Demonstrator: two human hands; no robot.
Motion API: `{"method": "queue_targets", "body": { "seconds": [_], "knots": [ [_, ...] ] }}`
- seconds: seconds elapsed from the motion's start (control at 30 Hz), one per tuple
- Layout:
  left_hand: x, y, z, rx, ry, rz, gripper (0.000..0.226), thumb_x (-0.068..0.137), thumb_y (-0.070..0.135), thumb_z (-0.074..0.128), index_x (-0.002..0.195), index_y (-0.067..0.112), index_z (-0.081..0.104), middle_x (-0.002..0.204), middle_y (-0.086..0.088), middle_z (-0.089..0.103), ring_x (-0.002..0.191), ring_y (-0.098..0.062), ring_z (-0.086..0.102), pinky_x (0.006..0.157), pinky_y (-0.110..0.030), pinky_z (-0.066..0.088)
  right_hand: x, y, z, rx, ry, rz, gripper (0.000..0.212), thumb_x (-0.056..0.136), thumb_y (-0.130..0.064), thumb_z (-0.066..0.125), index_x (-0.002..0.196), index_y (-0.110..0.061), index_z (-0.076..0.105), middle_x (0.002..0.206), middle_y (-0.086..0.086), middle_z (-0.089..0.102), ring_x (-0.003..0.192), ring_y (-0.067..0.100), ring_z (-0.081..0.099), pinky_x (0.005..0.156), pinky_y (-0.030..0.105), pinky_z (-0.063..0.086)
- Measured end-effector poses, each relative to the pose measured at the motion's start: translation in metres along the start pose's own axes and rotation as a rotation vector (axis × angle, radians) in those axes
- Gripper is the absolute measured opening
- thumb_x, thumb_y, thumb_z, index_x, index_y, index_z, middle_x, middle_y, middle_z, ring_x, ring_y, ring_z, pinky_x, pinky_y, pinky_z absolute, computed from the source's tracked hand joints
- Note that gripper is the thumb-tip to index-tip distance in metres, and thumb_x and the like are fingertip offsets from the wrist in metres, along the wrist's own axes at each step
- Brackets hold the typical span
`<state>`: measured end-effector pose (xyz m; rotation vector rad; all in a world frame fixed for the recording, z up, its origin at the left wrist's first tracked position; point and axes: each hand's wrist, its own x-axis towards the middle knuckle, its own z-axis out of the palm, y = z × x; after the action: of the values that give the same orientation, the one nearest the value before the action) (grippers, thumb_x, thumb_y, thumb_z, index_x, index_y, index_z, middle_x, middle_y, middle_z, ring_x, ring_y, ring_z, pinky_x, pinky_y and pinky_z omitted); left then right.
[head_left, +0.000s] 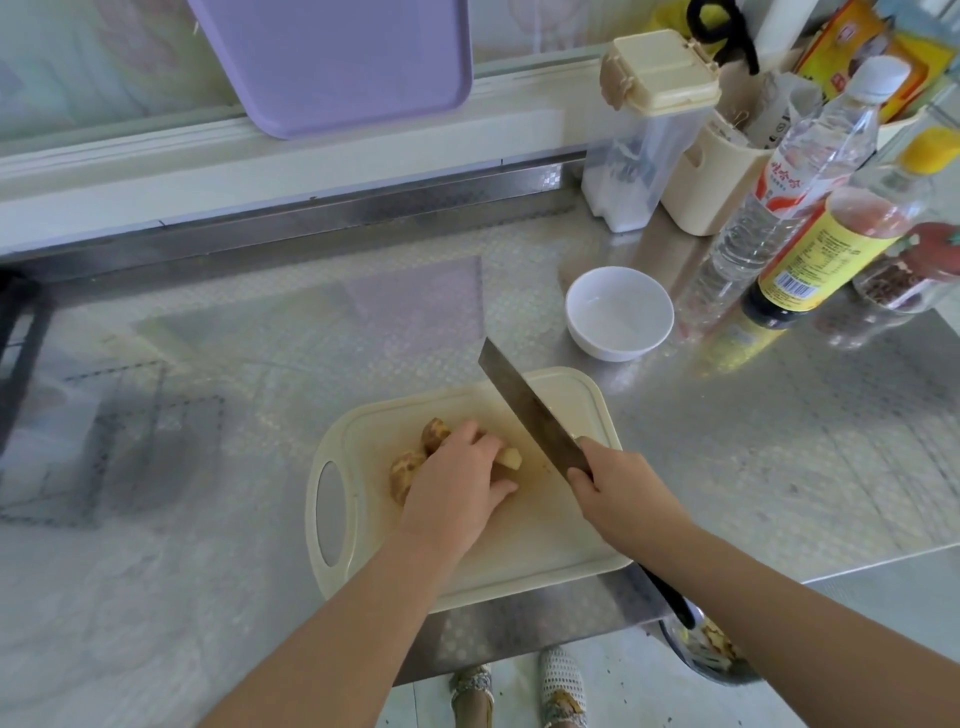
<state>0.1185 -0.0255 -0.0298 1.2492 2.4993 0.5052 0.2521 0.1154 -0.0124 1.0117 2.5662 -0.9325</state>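
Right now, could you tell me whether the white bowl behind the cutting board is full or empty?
Empty, it seems: the bowl shows only its bare white inside.

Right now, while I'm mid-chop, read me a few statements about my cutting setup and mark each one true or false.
1. The left hand holds the ginger down on the cutting board. True.
2. The right hand holds a pair of scissors. False: it grips a cleaver, whose blade is angled over the board.
3. The white bowl stands on the cutting board. False: it stands on the steel counter, beyond the board's far edge.
4. A purple tray leans at the back, behind the counter. True.
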Motion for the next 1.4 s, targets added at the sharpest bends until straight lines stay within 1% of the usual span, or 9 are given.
{"method": "queue_targets", "body": {
  "seconds": [0.17,0.3,0.47,0.57,0.67,0.77,0.9,1.07,1.4],
  "knots": [
    [0.0,0.001,-0.003,-0.019,0.006,-0.005,0.029,0.09,0.03,0.065,0.119,0.026,0.063,0.112,0.011,0.06,0.097,-0.008,0.06,0.08,-0.023,0.05,-0.006,0.002,-0.003,0.04,-0.008,0.025,0.015,0.101,-0.028,0.044,0.094,-0.019,0.053,0.071,0.004,0.061,0.06,0.021,0.062,0.058,0.04,0.058],
    [-0.001,0.007,-0.001,-0.042,0.037,-0.048,0.024,0.091,0.033,0.065,0.114,0.028,0.064,0.105,0.011,0.063,0.09,-0.007,0.061,0.074,-0.02,0.048,-0.013,-0.002,-0.001,0.026,-0.024,0.013,0.015,0.102,-0.029,0.044,0.096,-0.018,0.053,0.073,0.004,0.062,0.064,0.022,0.062,0.064,0.044,0.058],
    [-0.003,0.016,0.002,-0.025,0.047,-0.061,0.019,0.088,0.041,0.065,0.101,0.027,0.063,0.095,0.011,0.061,0.08,-0.007,0.061,0.068,-0.025,0.053,-0.02,-0.007,0.001,0.039,-0.021,0.016,0.014,0.102,-0.028,0.042,0.097,-0.019,0.052,0.074,0.004,0.059,0.064,0.024,0.06,0.058,0.04,0.052],
    [-0.005,0.019,0.001,-0.065,0.048,-0.071,0.022,0.085,0.045,0.066,0.095,0.026,0.062,0.092,0.013,0.057,0.076,-0.005,0.06,0.066,-0.025,0.053,-0.023,-0.007,0.002,0.05,-0.028,0.029,0.014,0.102,-0.029,0.042,0.102,-0.02,0.053,0.077,0.004,0.061,0.066,0.023,0.062,0.064,0.044,0.058],
    [-0.005,0.021,-0.001,-0.076,0.042,-0.085,0.017,0.088,0.04,0.065,0.097,0.025,0.065,0.092,0.012,0.06,0.078,-0.005,0.06,0.068,-0.026,0.053,-0.024,-0.006,0.004,0.06,-0.026,0.031,0.014,0.103,-0.029,0.041,0.101,-0.021,0.053,0.077,0.003,0.06,0.066,0.021,0.062,0.065,0.043,0.059],
    [-0.003,0.023,-0.002,-0.088,0.017,-0.11,0.015,0.09,0.035,0.065,0.102,0.025,0.066,0.094,0.011,0.064,0.081,-0.007,0.061,0.072,-0.028,0.055,-0.025,-0.006,0.006,0.07,-0.003,0.023,0.012,0.102,-0.029,0.042,0.096,-0.024,0.051,0.073,0.001,0.059,0.062,0.018,0.06,0.058,0.036,0.055],
    [-0.002,0.027,-0.004,-0.113,-0.014,-0.117,0.025,0.091,0.032,0.065,0.116,0.028,0.064,0.097,0.011,0.066,0.084,-0.007,0.063,0.077,-0.03,0.057,-0.026,-0.006,0.009,0.081,-0.013,0.035,0.012,0.103,-0.03,0.042,0.099,-0.025,0.052,0.074,0.0,0.06,0.064,0.017,0.062,0.063,0.039,0.059],
    [-0.001,0.029,-0.006,-0.071,-0.053,-0.139,0.016,0.092,0.035,0.062,0.102,0.025,0.069,0.093,0.008,0.067,0.08,-0.009,0.064,0.073,-0.032,0.057,-0.028,-0.005,0.012,0.118,-0.022,0.06,0.012,0.102,-0.029,0.043,0.096,-0.022,0.052,0.075,0.003,0.061,0.066,0.021,0.063,0.064,0.043,0.059],
    [0.003,0.03,-0.01,-0.09,-0.105,-0.187,0.013,0.092,0.032,0.065,0.096,0.022,0.071,0.087,0.003,0.071,0.08,-0.016,0.066,0.075,-0.036,0.056,-0.029,-0.011,0.017,0.224,-0.063,0.13,0.015,0.099,-0.022,0.043,0.093,-0.012,0.052,0.081,0.012,0.066,0.075,0.032,0.065,0.07,0.049,0.057]
  ]
}}
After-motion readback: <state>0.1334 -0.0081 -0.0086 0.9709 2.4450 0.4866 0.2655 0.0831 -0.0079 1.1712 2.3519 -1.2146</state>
